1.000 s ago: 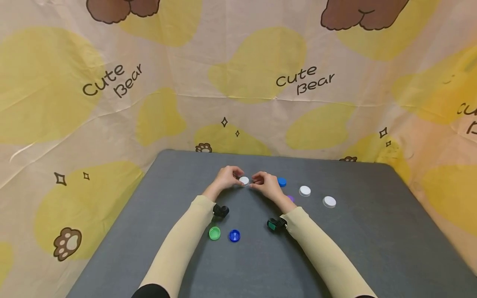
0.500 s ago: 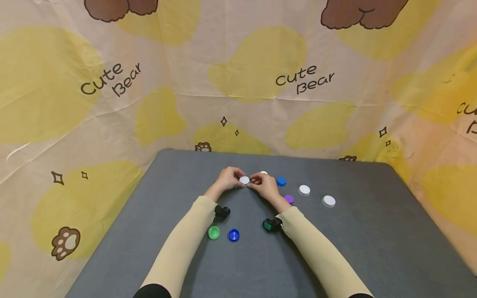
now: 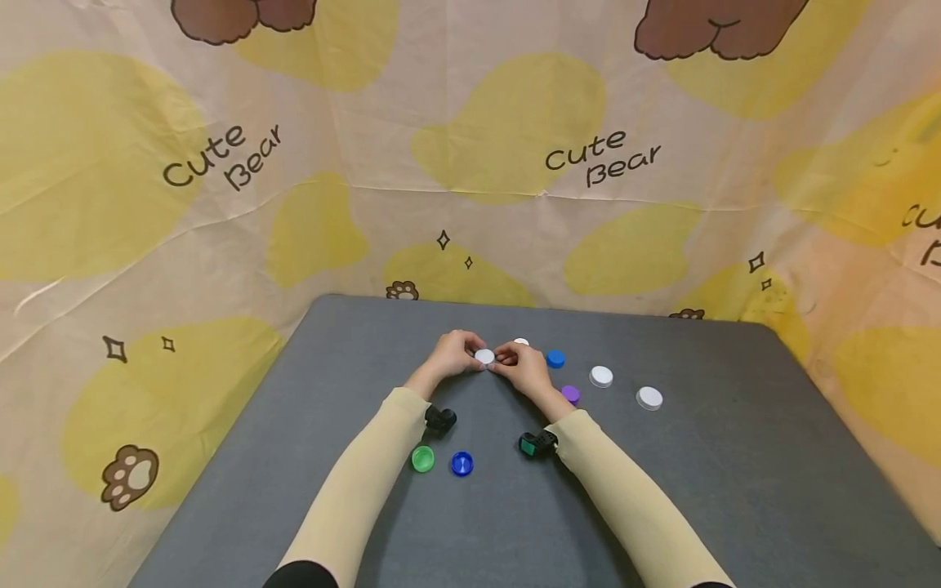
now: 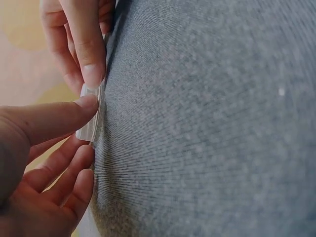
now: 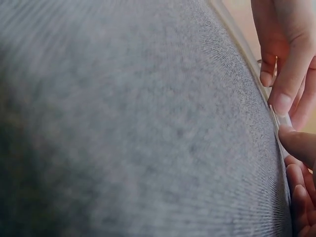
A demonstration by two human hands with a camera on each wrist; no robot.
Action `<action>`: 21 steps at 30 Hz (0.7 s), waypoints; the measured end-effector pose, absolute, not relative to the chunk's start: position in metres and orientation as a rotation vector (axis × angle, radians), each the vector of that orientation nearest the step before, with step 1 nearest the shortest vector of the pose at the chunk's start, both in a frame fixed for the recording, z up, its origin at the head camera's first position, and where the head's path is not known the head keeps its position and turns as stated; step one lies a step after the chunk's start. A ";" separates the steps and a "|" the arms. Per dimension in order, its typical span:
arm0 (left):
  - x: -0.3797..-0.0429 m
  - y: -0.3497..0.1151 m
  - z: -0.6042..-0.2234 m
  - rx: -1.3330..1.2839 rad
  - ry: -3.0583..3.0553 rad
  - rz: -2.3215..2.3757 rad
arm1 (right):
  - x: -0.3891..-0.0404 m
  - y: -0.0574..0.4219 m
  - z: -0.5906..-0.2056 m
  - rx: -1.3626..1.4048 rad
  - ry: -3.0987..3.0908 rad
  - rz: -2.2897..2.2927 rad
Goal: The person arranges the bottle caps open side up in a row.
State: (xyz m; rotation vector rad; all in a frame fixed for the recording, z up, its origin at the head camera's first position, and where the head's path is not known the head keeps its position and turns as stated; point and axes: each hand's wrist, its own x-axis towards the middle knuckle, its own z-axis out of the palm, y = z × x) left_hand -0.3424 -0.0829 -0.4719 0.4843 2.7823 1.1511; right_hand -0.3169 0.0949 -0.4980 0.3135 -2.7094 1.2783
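Between the two hands a round white bottle cap (image 3: pixel 484 357) with a ribbed side sits at the table surface. My left hand (image 3: pixel 452 355) pinches its left side, thumb in front and fingers behind, as the left wrist view shows along the cap's edge (image 4: pixel 88 129). From the other side my right hand (image 3: pixel 524 367) pinches the same cap with thumb and fingers. Behind the right hand a white cap (image 3: pixel 521 342) is partly hidden. Next to that hand lie a blue cap (image 3: pixel 555 358) and a purple cap (image 3: pixel 569 394).
Two more white caps, a nearer one (image 3: pixel 601 376) and a farther-right one (image 3: pixel 650 398), lie to the right on the grey table (image 3: pixel 735 490). Between the forearms are a green cap (image 3: pixel 422 459) and a dark blue cap (image 3: pixel 461 464), hollow side up. A printed cloth (image 3: pixel 507 122) hangs behind the table.
My right hand has moved slightly left and now meets the white cap, uncovering the purple cap and part of the white cap behind it. The left hand keeps its hold.
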 end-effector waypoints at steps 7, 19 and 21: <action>-0.336 -0.084 -0.468 0.507 2.757 1.167 | -0.311 0.098 -0.497 0.359 -2.644 1.339; -0.314 -0.082 -0.452 0.650 2.691 1.206 | -0.288 0.109 -0.487 0.459 -2.517 1.514; -0.311 -0.081 -0.451 0.660 2.683 1.213 | -0.285 0.111 -0.485 0.487 -2.500 1.518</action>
